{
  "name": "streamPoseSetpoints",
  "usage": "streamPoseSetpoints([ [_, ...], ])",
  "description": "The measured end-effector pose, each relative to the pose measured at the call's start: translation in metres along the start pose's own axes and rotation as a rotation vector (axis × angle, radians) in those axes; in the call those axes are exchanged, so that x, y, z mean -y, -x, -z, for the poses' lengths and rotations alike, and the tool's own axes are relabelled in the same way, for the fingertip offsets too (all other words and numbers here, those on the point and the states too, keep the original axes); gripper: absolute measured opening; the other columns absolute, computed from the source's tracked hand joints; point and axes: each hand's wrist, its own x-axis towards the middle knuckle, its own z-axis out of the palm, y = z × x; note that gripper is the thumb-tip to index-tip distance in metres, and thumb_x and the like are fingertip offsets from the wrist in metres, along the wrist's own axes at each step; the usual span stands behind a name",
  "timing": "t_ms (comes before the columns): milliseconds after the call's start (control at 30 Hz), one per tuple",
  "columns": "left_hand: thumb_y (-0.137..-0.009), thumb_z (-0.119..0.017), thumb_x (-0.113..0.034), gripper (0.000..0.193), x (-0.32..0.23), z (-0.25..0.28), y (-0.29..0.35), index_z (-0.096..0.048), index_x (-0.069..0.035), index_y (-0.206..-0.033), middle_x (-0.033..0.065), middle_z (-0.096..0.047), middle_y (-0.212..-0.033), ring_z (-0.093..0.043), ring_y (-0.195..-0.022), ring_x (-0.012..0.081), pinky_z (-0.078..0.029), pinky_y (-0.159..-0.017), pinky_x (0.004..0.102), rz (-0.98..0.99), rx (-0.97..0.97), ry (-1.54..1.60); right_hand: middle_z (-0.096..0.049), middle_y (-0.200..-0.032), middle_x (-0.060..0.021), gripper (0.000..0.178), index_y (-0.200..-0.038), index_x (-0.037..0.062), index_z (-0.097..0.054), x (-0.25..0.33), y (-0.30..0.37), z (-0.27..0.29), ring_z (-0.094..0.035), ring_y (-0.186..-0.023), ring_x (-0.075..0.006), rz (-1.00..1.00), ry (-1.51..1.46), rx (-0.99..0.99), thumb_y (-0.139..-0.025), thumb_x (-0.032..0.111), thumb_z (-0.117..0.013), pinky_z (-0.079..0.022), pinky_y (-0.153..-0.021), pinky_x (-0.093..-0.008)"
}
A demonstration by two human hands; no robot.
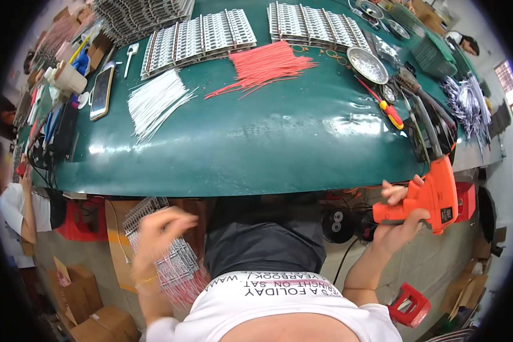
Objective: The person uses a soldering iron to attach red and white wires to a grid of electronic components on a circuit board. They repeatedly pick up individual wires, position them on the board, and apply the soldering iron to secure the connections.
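Note:
My right hand point(401, 216) grips an orange pistol-grip power tool point(438, 196) off the table's right front corner. A dark tube-like part stretches away from its front end, over the table edge. My left hand point(168, 228) is raised in front of the near edge on the left, smeared by motion, so its grip is unclear. Close to it, below table height, sits a rack-like bundle with red and white wires point(176, 271). On the green table point(239, 154) lie a pile of white wires point(156, 105) and a pile of red wires point(265, 65).
Flat white slotted racks point(199, 40) and a second set point(316, 25) lie at the back. A phone point(101, 93) is on the left. Right of centre are a metal dish point(368, 65) and a red-yellow screwdriver point(390, 113). Another person point(25, 205) is at far left.

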Motion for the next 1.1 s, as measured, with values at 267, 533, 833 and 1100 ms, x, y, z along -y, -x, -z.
streamPoseSetpoints([
  [267,-0.084,-0.066,-0.004,0.045,-0.153,-0.212,-0.101,-0.048,0.002,-0.125,0.0214,-0.054,-0.113,-0.056,-0.098,0.0377,-0.047,-0.084,0.0396,-1.067,0.376,0.245,-0.059,-0.119,-0.0179,0.079,-0.132,-0.0082,-0.042,0.019,-0.005,-0.020,-0.061,-0.109,-0.0286,0.019,0.142,-0.113,-0.095,0.061,-0.044,-0.045,-0.101,-0.0441],
  [533,-0.092,-0.064,-0.012,0.049,-0.187,-0.232,-0.119,-0.039,0.005,-0.131,0.0160,-0.053,-0.097,-0.050,-0.082,0.0219,-0.045,-0.075,0.0320,-1.050,0.409,0.317,-0.045,-0.140,-0.0223,0.100,-0.144,-0.0074,-0.025,0.030,-0.019,0.039,-0.048,-0.127,-0.0337,-0.035,-0.322,-0.074,-0.086,0.071,-0.049,-0.038,-0.106,-0.0493],
  [833,-0.096,-0.062,-0.022,0.041,-0.198,-0.179,-0.166,-0.045,0.002,-0.125,0.0146,-0.060,-0.100,-0.058,-0.086,0.0231,-0.047,-0.079,0.0340,-0.964,0.092,0.463,-0.063,-0.090,-0.0094,0.040,-0.097,-0.0004,-0.060,-0.108,0.069,0.215,-0.059,-0.084,-0.0244,-0.592,-1.410,-0.810,-0.096,0.040,-0.057,-0.052,-0.079,-0.0364],
  [1100,-0.100,-0.056,-0.033,0.039,-0.210,-0.121,-0.201,-0.053,0.000,-0.121,0.0082,-0.062,-0.103,-0.064,-0.091,0.0162,-0.048,-0.087,0.0254,-0.935,-0.125,0.315,-0.051,-0.070,0.0013,0.011,-0.099,0.0035,-0.056,-0.068,0.064,0.202,-0.048,-0.062,-0.0120,-0.648,-0.828,-0.844,-0.099,0.014,-0.052,-0.043,-0.059,-0.0273],
])
